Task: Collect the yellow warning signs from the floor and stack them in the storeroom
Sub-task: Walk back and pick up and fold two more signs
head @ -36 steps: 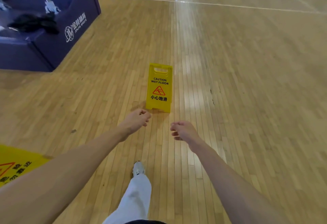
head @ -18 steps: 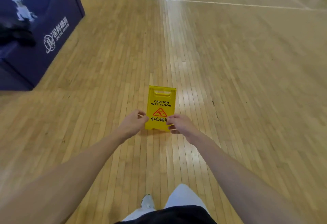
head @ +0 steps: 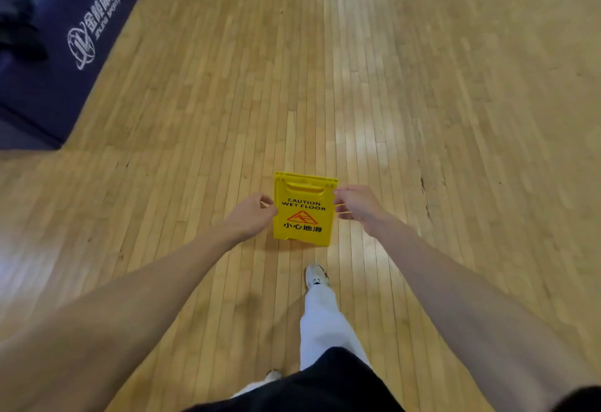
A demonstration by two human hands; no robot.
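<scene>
A yellow warning sign point(head: 304, 213) reading "CAUTION WET FLOOR" stands upright on the wooden floor point(head: 422, 93) just ahead of my feet. My left hand point(head: 252, 216) pinches its left edge and my right hand point(head: 356, 205) pinches its right edge, both near the top below the handle slot. The sign's feet still seem to rest on the boards.
A large dark blue padded block point(head: 61, 50) with a white logo stands at the far left. My white-trousered leg and shoe point(head: 317, 276) step forward just behind the sign. Open wooden floor stretches ahead and to the right.
I have walked up to the sign. Both hands went from hanging loose in front of it to closing on its two side edges. The second yellow sign at lower left has left the view.
</scene>
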